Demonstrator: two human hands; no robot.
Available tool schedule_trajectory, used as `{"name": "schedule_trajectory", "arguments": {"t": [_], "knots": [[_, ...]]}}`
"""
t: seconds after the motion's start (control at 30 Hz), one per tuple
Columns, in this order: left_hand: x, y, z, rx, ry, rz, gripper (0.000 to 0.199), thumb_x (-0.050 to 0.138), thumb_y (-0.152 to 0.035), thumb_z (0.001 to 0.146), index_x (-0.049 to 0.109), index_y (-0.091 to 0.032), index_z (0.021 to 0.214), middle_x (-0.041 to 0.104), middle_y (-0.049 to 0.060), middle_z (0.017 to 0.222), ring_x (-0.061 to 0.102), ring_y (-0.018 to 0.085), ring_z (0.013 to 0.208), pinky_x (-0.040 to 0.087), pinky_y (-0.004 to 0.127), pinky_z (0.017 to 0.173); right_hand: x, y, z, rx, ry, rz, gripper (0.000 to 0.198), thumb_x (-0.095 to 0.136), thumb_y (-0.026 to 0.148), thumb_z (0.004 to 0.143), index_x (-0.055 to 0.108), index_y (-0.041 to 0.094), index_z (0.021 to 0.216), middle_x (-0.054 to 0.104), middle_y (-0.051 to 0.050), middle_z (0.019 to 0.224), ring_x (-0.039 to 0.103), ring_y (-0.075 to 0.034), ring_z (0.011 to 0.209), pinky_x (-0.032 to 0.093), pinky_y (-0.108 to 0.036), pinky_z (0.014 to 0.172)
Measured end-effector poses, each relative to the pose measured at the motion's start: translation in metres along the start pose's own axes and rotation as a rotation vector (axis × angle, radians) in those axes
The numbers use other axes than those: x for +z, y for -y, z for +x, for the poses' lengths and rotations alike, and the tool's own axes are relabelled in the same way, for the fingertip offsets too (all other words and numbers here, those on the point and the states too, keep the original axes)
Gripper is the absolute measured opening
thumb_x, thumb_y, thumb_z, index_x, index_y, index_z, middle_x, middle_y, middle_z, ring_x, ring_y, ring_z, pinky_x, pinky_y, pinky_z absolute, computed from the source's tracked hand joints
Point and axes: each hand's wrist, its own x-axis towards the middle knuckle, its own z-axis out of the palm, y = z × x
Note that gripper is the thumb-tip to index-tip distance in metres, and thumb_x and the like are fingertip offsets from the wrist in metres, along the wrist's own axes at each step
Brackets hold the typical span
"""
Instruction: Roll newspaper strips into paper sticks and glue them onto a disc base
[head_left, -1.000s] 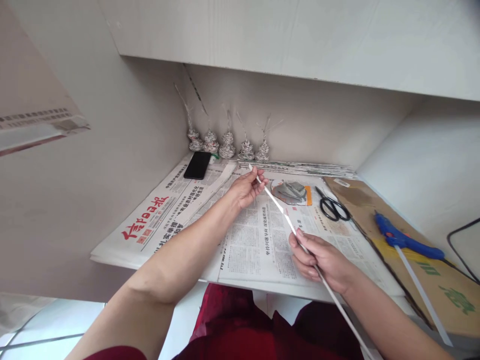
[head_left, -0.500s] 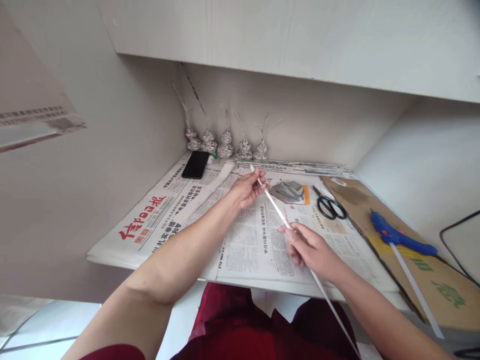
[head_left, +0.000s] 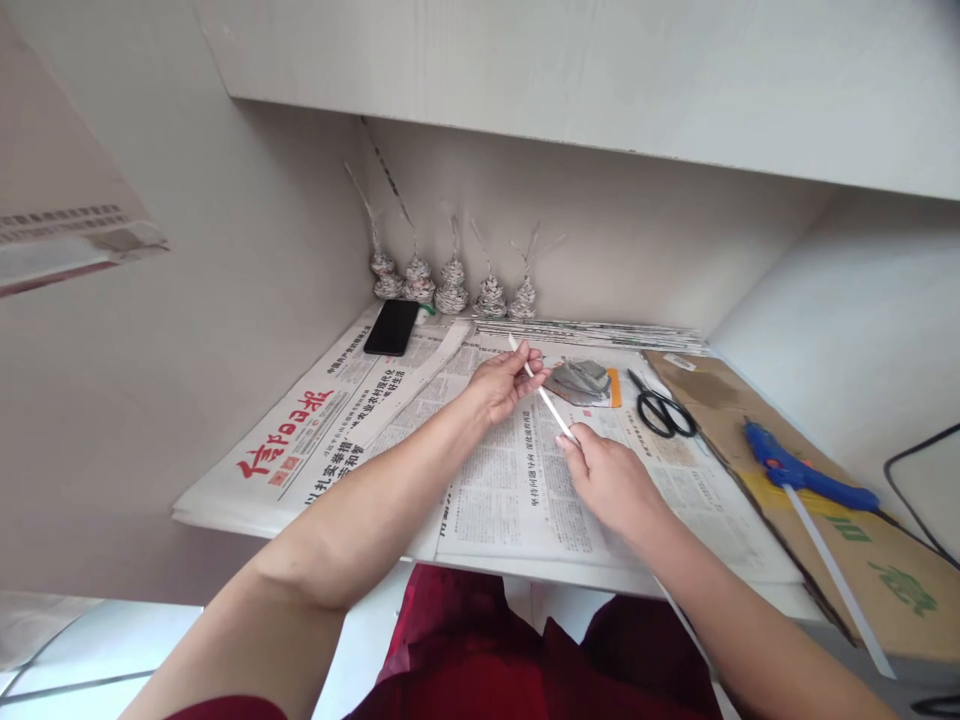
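Left hand (head_left: 511,384): pinching paper stick (head_left: 553,408)
Right hand (head_left: 611,478): grasping it lower; rolling seemingly unfinished
Rolled sticks (head_left: 592,335): stacked, apparently done

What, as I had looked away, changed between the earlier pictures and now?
The right hand has moved forward along the white paper stick, closer to the left hand, which shifted slightly right. Both hold the stick, as before. The phone, scissors and glue gun stayed put.

White desk (head_left: 795,600), newspaper (head_left: 487,520) spread over it, cardboard (head_left: 705,405) along right
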Motion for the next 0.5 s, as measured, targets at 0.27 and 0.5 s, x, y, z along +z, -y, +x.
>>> {"name": "schedule_trajectory", "arguments": {"t": [0.27, 0.5], "knots": [[0.0025, 0.0049, -0.0047, -0.008, -0.011, 0.022, 0.019, 0.054, -0.021, 0.089, 0.061, -0.006, 0.079, 0.061, 0.005, 0.066, 0.067, 0.012, 0.062, 0.057, 0.019, 0.061, 0.0003, 0.0005, -0.0035, 0.029, 0.011, -0.215, 0.031, 0.027, 0.032, 0.098, 0.055, 0.019, 0.093, 0.067, -0.005, 0.067, 0.062, -0.020, 0.059, 0.024, -0.030, 0.051], [0.0026, 0.0058, -0.0040, -0.011, -0.022, 0.032, 0.020, 0.053, -0.021, 0.089, 0.062, -0.006, 0.080, 0.061, 0.005, 0.067, 0.067, 0.012, 0.061, 0.057, 0.019, 0.060, 0.0035, -0.0030, -0.0016, 0.031, 0.014, -0.146, 0.032, 0.028, 0.031, 0.097, 0.057, 0.017, 0.098, 0.065, -0.006, 0.066, 0.060, -0.021, 0.057, 0.026, -0.030, 0.051]]}}
